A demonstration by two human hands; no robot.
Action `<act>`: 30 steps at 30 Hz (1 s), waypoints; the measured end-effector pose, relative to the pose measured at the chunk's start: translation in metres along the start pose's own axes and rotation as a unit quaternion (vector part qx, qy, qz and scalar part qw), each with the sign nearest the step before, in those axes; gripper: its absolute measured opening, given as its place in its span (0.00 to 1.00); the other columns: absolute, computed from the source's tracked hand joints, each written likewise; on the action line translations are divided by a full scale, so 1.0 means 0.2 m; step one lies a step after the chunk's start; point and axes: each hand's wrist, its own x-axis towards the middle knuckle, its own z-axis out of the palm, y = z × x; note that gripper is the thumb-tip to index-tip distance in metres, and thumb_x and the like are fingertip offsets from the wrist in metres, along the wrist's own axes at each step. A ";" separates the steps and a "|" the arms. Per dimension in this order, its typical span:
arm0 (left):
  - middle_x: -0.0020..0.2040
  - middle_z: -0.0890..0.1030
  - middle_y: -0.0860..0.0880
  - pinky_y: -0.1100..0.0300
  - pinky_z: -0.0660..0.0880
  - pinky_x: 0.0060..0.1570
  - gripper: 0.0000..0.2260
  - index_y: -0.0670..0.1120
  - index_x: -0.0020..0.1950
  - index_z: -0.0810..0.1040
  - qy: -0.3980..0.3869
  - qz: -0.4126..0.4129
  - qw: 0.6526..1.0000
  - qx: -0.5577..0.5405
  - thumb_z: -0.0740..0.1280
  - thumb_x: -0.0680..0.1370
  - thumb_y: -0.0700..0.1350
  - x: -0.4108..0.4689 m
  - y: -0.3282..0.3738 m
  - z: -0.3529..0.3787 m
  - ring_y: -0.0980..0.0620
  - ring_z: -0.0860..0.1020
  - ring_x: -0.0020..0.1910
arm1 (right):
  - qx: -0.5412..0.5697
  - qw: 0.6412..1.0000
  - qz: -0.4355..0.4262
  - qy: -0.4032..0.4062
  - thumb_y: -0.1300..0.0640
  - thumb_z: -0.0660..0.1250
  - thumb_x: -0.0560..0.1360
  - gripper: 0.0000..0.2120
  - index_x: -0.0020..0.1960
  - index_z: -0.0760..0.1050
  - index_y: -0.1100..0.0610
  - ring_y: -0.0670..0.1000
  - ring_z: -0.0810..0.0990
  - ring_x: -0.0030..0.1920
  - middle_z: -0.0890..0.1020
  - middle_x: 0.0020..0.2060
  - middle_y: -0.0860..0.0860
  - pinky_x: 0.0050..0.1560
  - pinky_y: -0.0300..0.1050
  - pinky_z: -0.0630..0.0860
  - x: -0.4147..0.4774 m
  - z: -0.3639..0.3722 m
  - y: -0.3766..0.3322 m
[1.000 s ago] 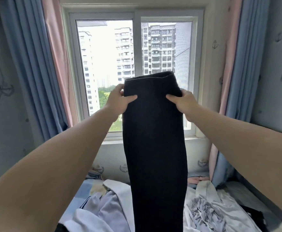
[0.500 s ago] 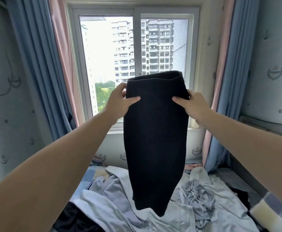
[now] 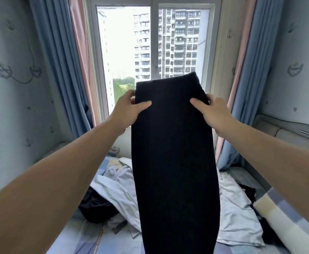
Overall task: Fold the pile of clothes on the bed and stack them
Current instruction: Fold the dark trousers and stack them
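I am watching a long, plain black garment point(image 3: 172, 153) hanging straight down above the bed point(image 3: 80, 235), before the window point(image 3: 124, 52). The left hand point(image 3: 126, 107) and right hand point(image 3: 216, 110) are holding its upper sides, fingers point(image 3: 143, 105) clamped on the cloth. Pale and dark clothes point(image 3: 117, 189) are lying crumpled beneath.

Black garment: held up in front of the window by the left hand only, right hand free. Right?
No. The head view shows both hands holding the black garment: left hand pinches one side edge, right hand the other, near the top. It is up in front of the window.
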 end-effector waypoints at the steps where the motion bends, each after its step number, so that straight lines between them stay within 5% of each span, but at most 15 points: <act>1: 0.50 0.85 0.51 0.59 0.82 0.46 0.17 0.47 0.66 0.75 -0.002 -0.010 1.000 -0.002 0.73 0.78 0.42 -0.03 -0.04 0.01 0.55 0.85 0.45 | -0.003 1.000 0.011 -0.001 0.50 0.70 0.79 0.12 0.61 0.75 0.51 0.40 0.82 0.46 0.82 0.49 0.42 0.38 0.28 0.76 -0.03 0.00 0.04; 7: 0.51 0.86 0.44 0.54 0.83 0.46 0.13 0.44 0.60 0.77 -0.004 -0.099 0.994 -0.037 0.74 0.77 0.39 -0.05 -0.51 0.07 0.47 0.86 0.47 | -0.040 0.995 0.093 -0.011 0.51 0.72 0.78 0.11 0.58 0.79 0.54 0.49 0.85 0.50 0.85 0.49 0.48 0.53 0.46 0.82 -0.05 0.11 0.47; 14: 0.50 0.86 0.46 0.61 0.81 0.42 0.13 0.43 0.60 0.78 -0.025 -0.197 0.980 -0.025 0.74 0.77 0.40 0.23 -1.44 0.07 0.51 0.85 0.46 | -0.071 0.975 0.208 -0.012 0.52 0.72 0.78 0.05 0.52 0.81 0.52 0.49 0.86 0.47 0.86 0.46 0.48 0.47 0.44 0.82 0.19 0.43 1.28; 18: 0.51 0.85 0.47 0.57 0.83 0.48 0.13 0.43 0.58 0.80 -0.043 -0.262 0.964 0.020 0.75 0.76 0.44 0.40 -2.18 0.06 0.49 0.85 0.50 | -0.099 0.953 0.285 -0.026 0.52 0.72 0.78 0.03 0.47 0.82 0.51 0.48 0.86 0.44 0.87 0.42 0.46 0.45 0.43 0.82 0.34 0.70 1.94; 23: 0.46 0.83 0.53 0.60 0.80 0.44 0.10 0.54 0.49 0.79 -0.060 -0.338 0.932 0.115 0.76 0.73 0.55 0.36 -3.21 0.08 0.53 0.83 0.43 | -0.179 0.904 0.384 -0.055 0.47 0.73 0.76 0.12 0.45 0.85 0.57 0.55 0.86 0.44 0.87 0.41 0.54 0.49 0.50 0.82 0.35 1.04 2.93; 27: 0.45 0.83 0.55 0.49 0.80 0.52 0.11 0.56 0.51 0.77 -0.042 -0.369 0.915 0.156 0.75 0.74 0.58 0.34 -3.85 0.15 0.51 0.83 0.46 | -0.210 0.887 0.410 -0.025 0.45 0.72 0.75 0.17 0.39 0.81 0.59 0.57 0.81 0.38 0.81 0.33 0.53 0.39 0.48 0.71 0.31 1.27 3.55; 30: 0.44 0.84 0.54 0.54 0.80 0.48 0.13 0.51 0.56 0.81 0.006 -0.382 0.918 0.104 0.72 0.76 0.56 0.41 -4.18 0.23 0.53 0.83 0.41 | -0.222 0.883 0.413 0.016 0.46 0.69 0.77 0.16 0.36 0.77 0.54 0.55 0.81 0.31 0.79 0.31 0.50 0.32 0.46 0.76 0.37 1.39 3.87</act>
